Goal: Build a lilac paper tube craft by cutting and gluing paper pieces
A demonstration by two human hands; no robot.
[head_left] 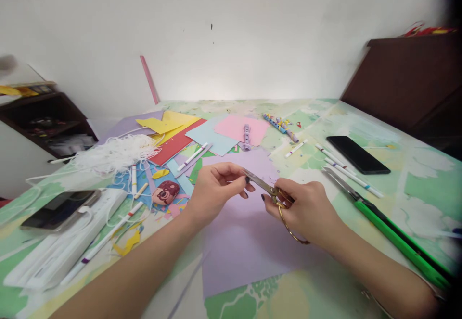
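A pair of metal scissors with gold-coloured handles is gripped in my right hand, its blades pointing left. My left hand has its thumb and fingers pinched together by the blade tips. Whatever is between those fingers is too small or too hidden to make out. Beneath both hands lies a sheet of light purple paper on the table. Behind it a small purple rolled tube with dark spots stands on pink paper. A blue and purple tube pair tied with yellow lies farther right.
A green cutter, several markers and a black phone lie to the right. Leftward are tangled white cord, a red-brown case, another phone and a power strip. Coloured sheets overlap behind.
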